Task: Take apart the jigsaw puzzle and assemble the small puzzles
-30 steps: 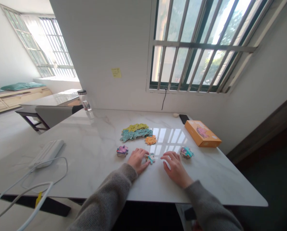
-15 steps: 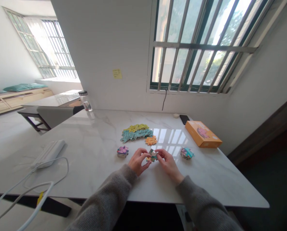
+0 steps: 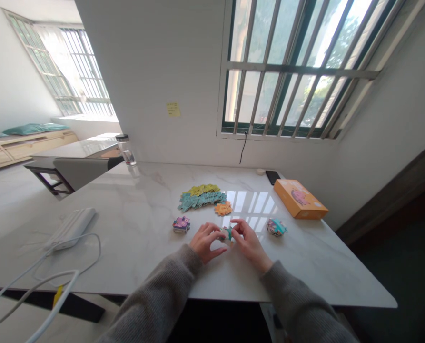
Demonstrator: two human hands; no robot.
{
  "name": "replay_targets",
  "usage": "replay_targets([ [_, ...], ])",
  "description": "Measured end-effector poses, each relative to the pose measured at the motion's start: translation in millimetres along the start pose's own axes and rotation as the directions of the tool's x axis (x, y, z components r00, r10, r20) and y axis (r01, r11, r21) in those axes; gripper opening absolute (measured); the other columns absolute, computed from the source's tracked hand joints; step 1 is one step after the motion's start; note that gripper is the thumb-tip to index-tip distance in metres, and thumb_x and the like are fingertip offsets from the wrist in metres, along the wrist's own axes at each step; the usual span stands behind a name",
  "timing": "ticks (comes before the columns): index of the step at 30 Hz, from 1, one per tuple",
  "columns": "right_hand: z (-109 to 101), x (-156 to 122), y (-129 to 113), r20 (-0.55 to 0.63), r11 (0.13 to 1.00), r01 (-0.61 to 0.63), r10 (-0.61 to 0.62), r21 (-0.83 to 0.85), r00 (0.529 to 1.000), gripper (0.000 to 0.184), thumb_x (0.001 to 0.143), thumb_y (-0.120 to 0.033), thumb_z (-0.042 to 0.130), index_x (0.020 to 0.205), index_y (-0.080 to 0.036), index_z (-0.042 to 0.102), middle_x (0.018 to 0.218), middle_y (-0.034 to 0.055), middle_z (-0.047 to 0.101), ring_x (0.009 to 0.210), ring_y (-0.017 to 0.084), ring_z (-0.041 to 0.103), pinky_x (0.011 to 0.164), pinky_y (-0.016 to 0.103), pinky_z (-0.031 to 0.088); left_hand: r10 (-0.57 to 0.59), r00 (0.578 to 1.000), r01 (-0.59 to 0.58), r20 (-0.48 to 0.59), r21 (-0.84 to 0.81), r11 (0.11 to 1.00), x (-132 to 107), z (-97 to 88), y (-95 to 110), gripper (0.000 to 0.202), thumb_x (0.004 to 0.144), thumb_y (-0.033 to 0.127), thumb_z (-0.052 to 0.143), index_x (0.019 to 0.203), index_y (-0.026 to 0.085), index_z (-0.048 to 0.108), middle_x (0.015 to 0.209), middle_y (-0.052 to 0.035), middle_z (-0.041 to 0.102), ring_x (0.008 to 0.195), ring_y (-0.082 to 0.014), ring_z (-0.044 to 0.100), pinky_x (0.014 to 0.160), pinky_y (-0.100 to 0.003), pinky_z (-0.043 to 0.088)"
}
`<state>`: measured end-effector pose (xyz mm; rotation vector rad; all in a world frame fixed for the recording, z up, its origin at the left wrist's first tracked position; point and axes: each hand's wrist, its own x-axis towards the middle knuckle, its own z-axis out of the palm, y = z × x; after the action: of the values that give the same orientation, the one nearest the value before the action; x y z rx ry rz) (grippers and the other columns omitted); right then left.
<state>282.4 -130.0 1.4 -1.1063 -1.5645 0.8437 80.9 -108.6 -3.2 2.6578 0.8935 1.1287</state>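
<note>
My left hand (image 3: 205, 241) and my right hand (image 3: 246, 240) meet over the marble table (image 3: 133, 228), both pinching small jigsaw pieces (image 3: 227, 233) held between their fingertips. The pieces are teal and orange and mostly hidden by my fingers. A small purple stack of pieces (image 3: 181, 224) lies just left of my left hand. Another small stack of pieces, teal and pink (image 3: 276, 226), lies right of my right hand. Beyond my hands lie an orange pile (image 3: 223, 208) and a larger teal and yellow spread of pieces (image 3: 201, 196).
An orange puzzle box (image 3: 300, 198) sits at the right, with a dark phone (image 3: 272, 176) behind it. A white power strip (image 3: 70, 227) with white cables lies at the left. A clear bottle (image 3: 125, 150) stands at the far left corner near the wall.
My right hand came off the table and joined the left at the pieces; both hands lifted them briefly and now hold them low, close to the tabletop.
</note>
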Motion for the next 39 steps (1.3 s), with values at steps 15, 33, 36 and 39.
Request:
replay_targets([
  [15, -5, -3, -2, 0.096, 0.998, -0.007, 0.001, 0.055, 0.995, 0.043, 0.094, -0.041, 0.049, 0.133, -0.023, 0.042, 0.090, 0.0014, 0.057, 0.081, 0.017, 0.057, 0.081, 0.034, 0.047, 0.121, 0.989, -0.132, 0.085, 0.142, 0.981, -8, -12.8, -5, 0.034, 0.074, 0.014, 0.060, 0.106, 0.025, 0.062, 0.119, -0.0069, 0.065, 0.110, -0.0262, 0.058, 0.092, -0.042, 0.048],
  [33, -3, -8, 1, 0.194, 0.804, 0.245, -0.164, -0.542, 0.967, 0.024, 0.091, -0.017, 0.048, 0.109, -0.023, 0.062, 0.119, 0.0097, 0.060, 0.116, 0.026, 0.051, 0.100, 0.046, 0.042, -0.200, 0.973, 0.220, -0.111, 0.210, 0.953, -52, -81.1, -107, 0.020, 0.066, 0.011, 0.058, 0.083, 0.023, 0.058, 0.110, -0.0048, 0.073, 0.100, -0.0226, 0.063, 0.092, -0.040, 0.049],
  [36, -3, -8, 2, 0.210, 0.780, 0.232, -0.132, -0.582, 0.969, 0.027, 0.091, -0.019, 0.048, 0.114, -0.024, 0.060, 0.128, 0.0095, 0.058, 0.121, 0.027, 0.048, 0.102, 0.048, 0.040, -0.202, 0.972, 0.221, -0.118, 0.183, 0.958, -53, -81.1, -110, 0.021, 0.066, 0.010, 0.057, 0.083, 0.022, 0.057, 0.110, -0.0053, 0.072, 0.100, -0.0224, 0.063, 0.093, -0.040, 0.049],
  [39, -3, -6, 2, 0.223, 0.769, 0.205, -0.084, -0.606, 0.971, 0.033, 0.091, -0.020, 0.050, 0.122, -0.025, 0.056, 0.133, 0.0091, 0.056, 0.123, 0.028, 0.047, 0.101, 0.050, 0.039, -0.207, 0.971, 0.224, -0.115, 0.158, 0.962, -53, -81.4, -110, 0.023, 0.066, 0.008, 0.057, 0.085, 0.022, 0.057, 0.112, -0.0056, 0.072, 0.101, -0.0225, 0.063, 0.094, -0.041, 0.049],
])
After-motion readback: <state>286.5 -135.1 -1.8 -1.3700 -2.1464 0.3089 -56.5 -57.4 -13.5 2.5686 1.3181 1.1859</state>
